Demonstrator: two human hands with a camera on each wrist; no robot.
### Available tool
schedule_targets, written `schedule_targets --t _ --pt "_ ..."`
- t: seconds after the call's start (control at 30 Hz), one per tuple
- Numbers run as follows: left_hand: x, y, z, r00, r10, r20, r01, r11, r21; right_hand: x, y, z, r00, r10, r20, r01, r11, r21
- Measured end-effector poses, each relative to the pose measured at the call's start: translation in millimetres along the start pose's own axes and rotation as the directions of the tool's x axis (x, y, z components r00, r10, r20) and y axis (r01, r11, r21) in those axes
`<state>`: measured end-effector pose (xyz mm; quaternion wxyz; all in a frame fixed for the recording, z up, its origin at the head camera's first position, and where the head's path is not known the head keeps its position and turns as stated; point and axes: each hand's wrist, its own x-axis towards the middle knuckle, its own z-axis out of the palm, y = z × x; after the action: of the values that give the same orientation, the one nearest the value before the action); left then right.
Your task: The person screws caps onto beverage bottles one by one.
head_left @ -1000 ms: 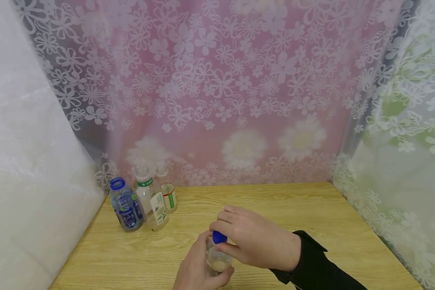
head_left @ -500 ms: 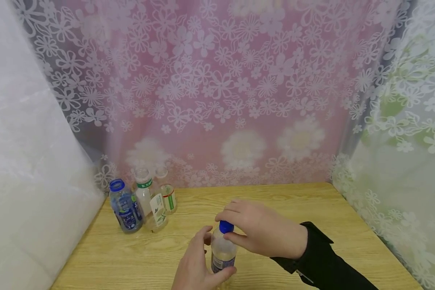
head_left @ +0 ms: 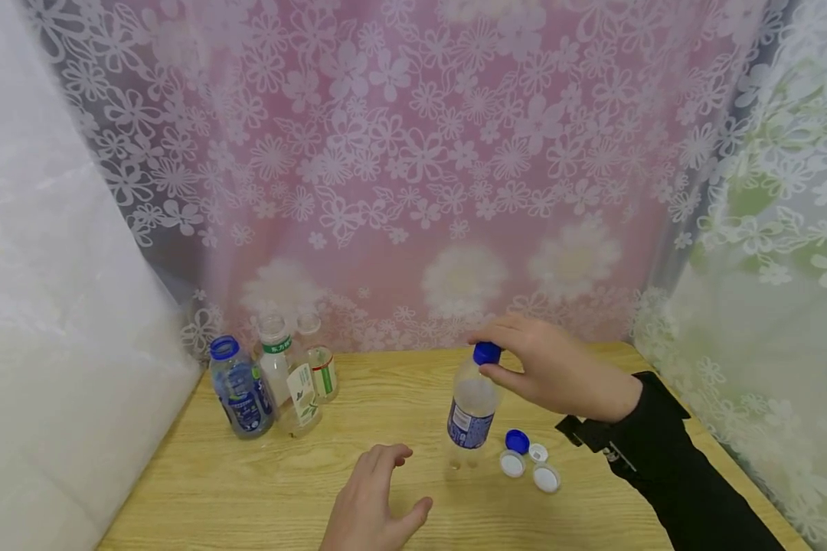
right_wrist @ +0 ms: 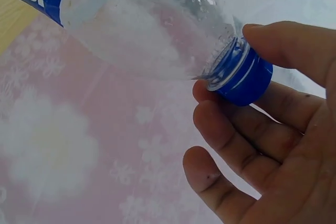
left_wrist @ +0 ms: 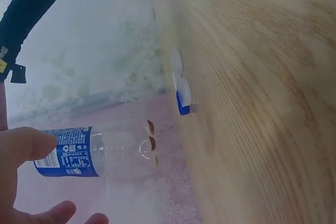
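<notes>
The head view's near edge crops the left hand (head_left: 363,506) and black sleeve (head_left: 689,455); the right hand (head_left: 551,367) covers part of the blue cap (head_left: 486,353). The blue label (head_left: 469,423) (cut off in the right wrist view) bears fine print too small to read. Far left, the green-banded bottle (head_left: 286,394) partly hides a clear neighbour (head_left: 324,371).

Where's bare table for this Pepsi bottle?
Free: the wooden tabletop between the three empty bottles and the Pepsi bottle, and left of the left hand. Crowded: the back-left corner, where those bottles bunch, and right of the Pepsi bottle, where four loose caps cluster.
</notes>
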<state>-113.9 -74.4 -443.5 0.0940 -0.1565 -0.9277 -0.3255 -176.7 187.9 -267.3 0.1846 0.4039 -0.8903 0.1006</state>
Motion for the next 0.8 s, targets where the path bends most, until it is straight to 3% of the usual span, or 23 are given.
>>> schedule_targets --t 0.37,0.8 --pt "-3.0 -9.5 1.8 0.995 0.095 -0.041 -0.095 0.995 0.013 -2.2 54.7 -19.9 0.991 0.13 0.031 -0.131 0.99 0.041" --pt "-7.7 -16.5 1.7 0.993 0.113 -0.037 -0.112 0.994 0.008 -9.4 114.6 -21.9 0.959 0.284 -0.006 -0.284 0.959 -0.003"
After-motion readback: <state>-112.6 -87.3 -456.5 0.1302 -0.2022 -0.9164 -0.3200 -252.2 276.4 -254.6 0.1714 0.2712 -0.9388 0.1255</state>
